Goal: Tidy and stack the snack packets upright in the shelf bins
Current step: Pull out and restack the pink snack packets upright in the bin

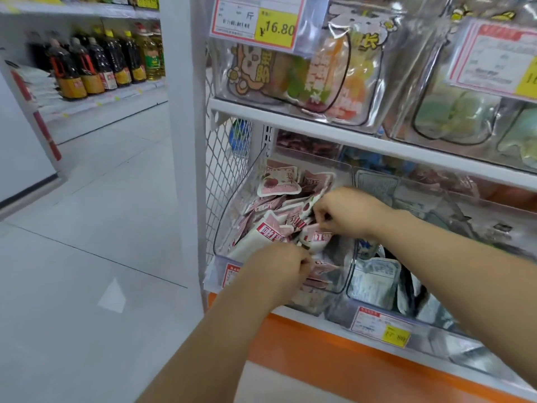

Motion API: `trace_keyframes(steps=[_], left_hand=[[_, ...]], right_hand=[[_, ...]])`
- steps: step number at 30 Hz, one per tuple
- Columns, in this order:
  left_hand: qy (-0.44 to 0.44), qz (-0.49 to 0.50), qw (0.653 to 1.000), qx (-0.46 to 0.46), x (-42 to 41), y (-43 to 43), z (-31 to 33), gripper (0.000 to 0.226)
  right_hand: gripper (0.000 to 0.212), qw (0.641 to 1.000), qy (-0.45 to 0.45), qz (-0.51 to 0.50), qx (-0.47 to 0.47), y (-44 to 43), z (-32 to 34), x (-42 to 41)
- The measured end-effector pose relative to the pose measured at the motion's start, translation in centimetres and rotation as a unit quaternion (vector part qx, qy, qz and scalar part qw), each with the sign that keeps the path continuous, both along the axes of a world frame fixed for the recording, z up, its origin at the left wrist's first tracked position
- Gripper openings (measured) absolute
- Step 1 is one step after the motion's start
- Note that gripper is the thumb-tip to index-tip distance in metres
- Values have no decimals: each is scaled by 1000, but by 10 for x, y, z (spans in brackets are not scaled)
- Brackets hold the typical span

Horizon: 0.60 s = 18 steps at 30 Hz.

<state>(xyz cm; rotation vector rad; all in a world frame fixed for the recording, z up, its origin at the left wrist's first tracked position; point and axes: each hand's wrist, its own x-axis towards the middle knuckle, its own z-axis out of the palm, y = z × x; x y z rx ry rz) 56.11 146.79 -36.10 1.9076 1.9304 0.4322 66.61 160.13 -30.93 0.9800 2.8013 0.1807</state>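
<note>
A clear plastic bin on the lower shelf holds several small pink-and-white snack packets lying jumbled, some flat, some tilted. My right hand is inside the bin, its fingers pinched on a white packet with red lettering. My left hand is at the bin's front edge, its fingers curled around packets near the front. A larger white packet leans at the bin's front left.
A neighbouring clear bin to the right holds silver-grey packets. Yellow price tags hang on the shelf front above an orange base. The shelf above carries clear bags of sweets. A wire mesh side panel borders the left; bottles stand across the aisle.
</note>
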Motion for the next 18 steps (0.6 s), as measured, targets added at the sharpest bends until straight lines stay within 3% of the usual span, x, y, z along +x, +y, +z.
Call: trace_keyframes(steps=[3,9,13,18], left_hand=[[-4,27,999,20,-1,6,-1,30],[5,45,999,14,-7,14,-8,28],[-32,14,999,25,-13,2,-7,19],[-40,18,999,31,-2,-12,-4,39]], right_hand=[[22,997,75,-20,-21,3,-4,1],[25,995,86,-30,-29,-1,-5,0],[15,994,-11,-15,-107,-11,-4,6],[33,993,-104,2,-59,-11,-11,19]])
